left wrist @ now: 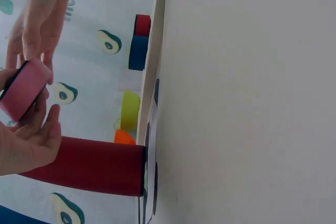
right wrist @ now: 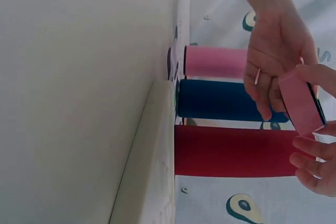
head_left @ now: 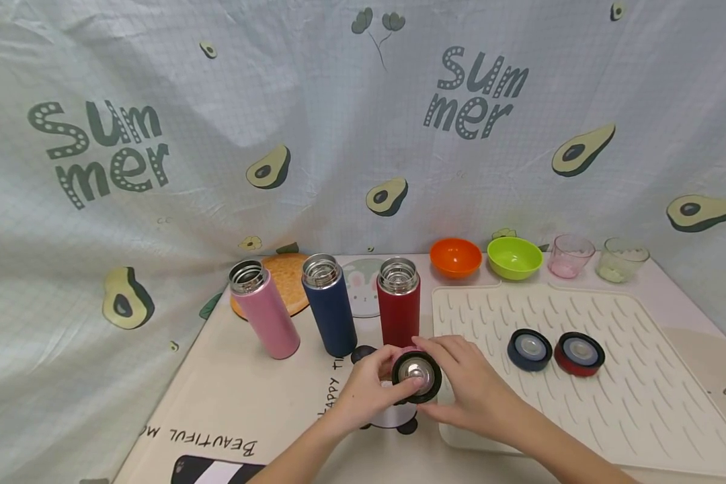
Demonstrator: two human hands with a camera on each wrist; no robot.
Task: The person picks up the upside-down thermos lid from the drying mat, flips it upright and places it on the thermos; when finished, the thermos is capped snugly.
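Note:
Both hands meet at a pink bottle lid (head_left: pixel 433 386), raised in front of the red bottle with its black-rimmed underside and metallic centre facing the head camera. My left hand (head_left: pixel 369 390) pinches it, thumb across the underside. From the other side my right hand (head_left: pixel 468 386) grips the lid's edge between thumb and fingers. The lid's pink side wall (right wrist: pixel 300 102) shows in the right wrist view. Behind stand three uncapped bottles: the pink bottle (head_left: pixel 269 312), the blue bottle (head_left: pixel 331 312) and the red bottle (head_left: pixel 398 309).
On the cream ridged mat (head_left: pixel 478 316) at right lie a blue lid (head_left: pixel 529 349) and a red lid (head_left: pixel 579 353). Along the back stand an orange bowl (head_left: pixel 456 258), a green bowl (head_left: pixel 514 259), a pink glass (head_left: pixel 571 256) and a greenish glass (head_left: pixel 622 260). A printed curtain (head_left: pixel 314 101) hangs behind.

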